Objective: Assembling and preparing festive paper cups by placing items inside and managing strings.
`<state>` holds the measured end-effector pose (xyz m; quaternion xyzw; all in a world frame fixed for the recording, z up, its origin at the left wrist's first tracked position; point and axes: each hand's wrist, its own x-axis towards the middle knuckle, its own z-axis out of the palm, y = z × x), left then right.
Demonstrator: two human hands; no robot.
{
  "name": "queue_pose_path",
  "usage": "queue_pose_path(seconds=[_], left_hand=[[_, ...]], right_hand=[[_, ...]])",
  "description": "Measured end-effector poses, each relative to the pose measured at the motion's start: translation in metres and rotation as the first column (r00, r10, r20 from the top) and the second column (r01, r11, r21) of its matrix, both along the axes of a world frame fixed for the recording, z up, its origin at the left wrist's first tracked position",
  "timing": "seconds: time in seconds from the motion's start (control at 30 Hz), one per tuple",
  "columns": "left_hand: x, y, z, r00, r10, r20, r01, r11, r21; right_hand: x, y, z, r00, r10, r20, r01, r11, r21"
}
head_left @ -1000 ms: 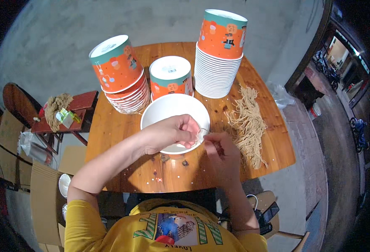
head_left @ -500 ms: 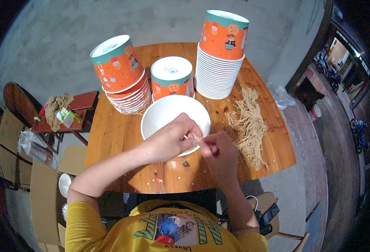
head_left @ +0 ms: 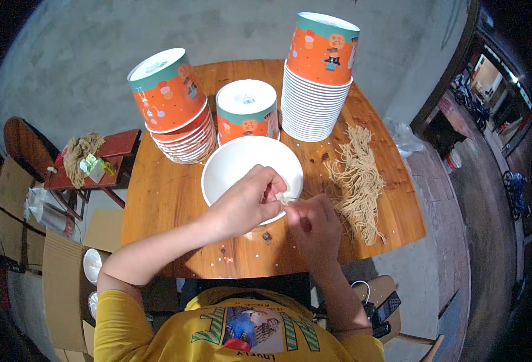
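Fingers (head_left: 276,194) of the left hand (head_left: 245,202) are pressed together on a thin pale string (head_left: 291,200) at the near rim of the white bowl (head_left: 242,163); the right hand (head_left: 314,223) pinches its other end. Judged from this, the string should be kept taut and low over the counter (head_left: 163,193), clear of the string bundle (head_left: 356,181) at right.

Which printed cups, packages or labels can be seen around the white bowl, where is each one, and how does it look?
Tall stack of paper cups: table's far right; orange with teal band, cartoon figures.
Leaning cup stack: far left, same print.
Short cup stack: just behind the white bowl, same print.
Small green and white packet: on red stool, left.
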<state>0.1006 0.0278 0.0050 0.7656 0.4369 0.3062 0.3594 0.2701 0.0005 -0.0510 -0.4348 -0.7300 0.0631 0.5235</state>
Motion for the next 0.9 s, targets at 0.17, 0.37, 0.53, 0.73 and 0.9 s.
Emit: queue_pose_path(seconds=[0.17, 0.37, 0.53, 0.73, 0.9], left_hand=[[-0.003, 0.011, 0.001, 0.981, -0.003, 0.194, 0.103, 0.857, -0.505], [-0.005, 0.008, -0.009, 0.991, -0.117, 0.058, 0.119, 0.992, -0.039], [0.002, 0.003, -0.010, 0.995, -0.099, 0.019, 0.094, 0.982, 0.162], [-0.001, 0.006, -0.011, 0.990, -0.129, 0.055, 0.130, 0.991, -0.010], [-0.005, 0.008, -0.005, 0.985, -0.159, 0.059, 0.167, 0.974, -0.152]], right_hand=[[0.000, -0.002, -0.003, 0.998, -0.029, 0.062, 0.023, 0.995, 0.093], [-0.003, -0.003, -0.003, 0.999, -0.035, 0.031, 0.033, 0.997, 0.077], [-0.003, -0.002, -0.007, 0.998, -0.057, 0.036, 0.053, 0.993, 0.109], [-0.006, -0.005, -0.003, 0.998, -0.051, -0.026, 0.049, 0.997, -0.067], [-0.007, -0.004, -0.002, 0.976, -0.044, -0.213, -0.006, 0.973, -0.230]])
